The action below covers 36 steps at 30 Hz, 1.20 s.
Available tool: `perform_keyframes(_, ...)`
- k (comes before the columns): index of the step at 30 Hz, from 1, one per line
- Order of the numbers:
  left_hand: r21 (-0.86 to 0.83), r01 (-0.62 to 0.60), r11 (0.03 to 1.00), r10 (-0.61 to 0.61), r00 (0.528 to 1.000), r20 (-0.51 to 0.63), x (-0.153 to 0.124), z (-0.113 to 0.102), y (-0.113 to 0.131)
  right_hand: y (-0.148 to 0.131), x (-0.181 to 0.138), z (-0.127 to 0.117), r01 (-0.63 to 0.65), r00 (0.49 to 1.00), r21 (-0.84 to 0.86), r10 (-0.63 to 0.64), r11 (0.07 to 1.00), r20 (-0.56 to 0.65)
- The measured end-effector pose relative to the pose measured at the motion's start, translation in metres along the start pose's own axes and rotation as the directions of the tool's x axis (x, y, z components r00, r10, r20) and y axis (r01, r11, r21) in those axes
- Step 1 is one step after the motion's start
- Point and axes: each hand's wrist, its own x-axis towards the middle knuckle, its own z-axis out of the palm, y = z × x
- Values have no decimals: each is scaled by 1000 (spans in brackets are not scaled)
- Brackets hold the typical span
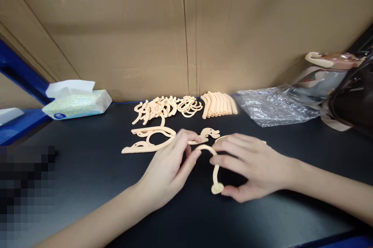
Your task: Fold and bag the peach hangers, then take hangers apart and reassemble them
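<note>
Between my two hands is a cream plastic hook [216, 174], curved like a cane, with a flat round knob at its lower end. My left hand [167, 170] pinches its upper end between thumb and index finger. My right hand [253, 166] has its fingertips on the curved shaft and its thumb at the knob. Just left of and behind my left hand lies a folded hanger-like assembly [140, 149] of cream curved arms. A cream piece with a duck-like curved head [210, 133] lies behind the hook. Another cream piece is mostly covered by my right hand.
Along the back lie a pile of cream curved arms [155, 109], a pile of hooks [189, 106] and a row of bent tubes [220, 104]. A tissue pack [78, 104] is at left, a crinkled clear bag [268, 106] and a dark bag [352, 104] at right. Cardboard [131, 38] rises behind.
</note>
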Motion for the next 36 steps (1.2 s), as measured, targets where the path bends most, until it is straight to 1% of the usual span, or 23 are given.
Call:
perform_keyframes(3,-24,61,998,-63,988,-140,0,2,-3,15,-1,-8,-102,988,10,102,995,-112)
perform_keyframes(5,-3,77,997,-76,984,-162,0,2,-4,26,-2,-12,-186,971,32,189,982,-147)
perform_keyframes(7,82,10,997,-1,994,-109,0,4,-2,37,-4,-13,-259,952,59,265,964,-152)
perform_keyframes(9,190,-130,973,133,991,-2,0,7,2,44,-6,-11,-309,937,95,319,947,-140)
perform_keyframes(11,264,-282,922,260,958,117,2,13,7,49,-8,-9,-338,928,130,353,932,-120)
perform_keyframes(12,284,-339,897,303,939,165,3,16,9,50,-9,-8,-349,924,146,366,926,-108)
perform_keyframes(14,309,-394,866,330,913,240,6,21,12,51,-9,-7,-363,920,171,382,916,-91)
perform_keyframes(17,335,-372,865,284,916,285,9,26,13,50,-10,-6,-366,918,192,387,910,-84)
perform_keyframes(21,333,-334,882,261,934,245,9,25,12,49,-10,-6,-364,919,186,384,913,-86)
perform_keyframes(24,327,-349,878,302,935,186,9,24,11,49,-11,-7,-371,918,173,389,912,-82)
perform_keyframes(27,343,-377,860,352,926,133,9,24,8,49,-10,-7,-376,916,181,394,909,-73)
perform_keyframes(30,350,-363,864,346,932,111,9,24,5,47,-7,-6,-387,908,233,412,892,-73)
perform_keyframes(32,336,-333,881,315,943,107,9,23,4,44,-5,-6,-414,883,333,463,847,-81)
perform_keyframes(33,325,-320,890,302,947,107,8,22,3,42,-4,-6,-432,862,407,501,805,-78)
perform_keyframes(34,312,-311,898,291,950,110,8,21,3,40,-3,-6,-449,837,487,544,749,-66)
perform_keyframes(36,288,-306,907,283,951,121,8,20,3,36,-1,-6,-476,778,644,628,599,-10)
